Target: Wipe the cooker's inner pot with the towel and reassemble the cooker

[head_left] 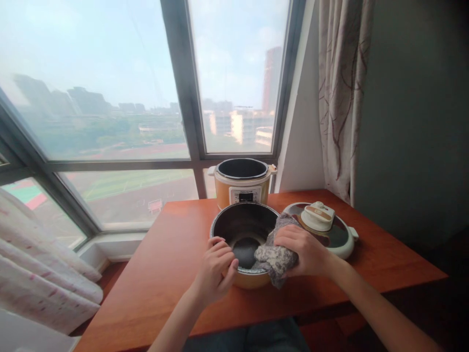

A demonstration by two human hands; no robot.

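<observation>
A dark inner pot with an orange outside stands on the wooden table in front of me. My left hand grips its near left rim. My right hand presses a grey patterned cloth over the pot's near right rim, with part of the cloth hanging outside the wall. Behind the pot stands an orange electric cooker base, uncovered and hollow. The cooker's lid lies flat on the table just right of my right hand.
A large window runs behind the table, and its sill drops off to the left. A patterned curtain hangs at the right by a dark wall. Pale fabric lies at the lower left. The table's near edge is at my lap.
</observation>
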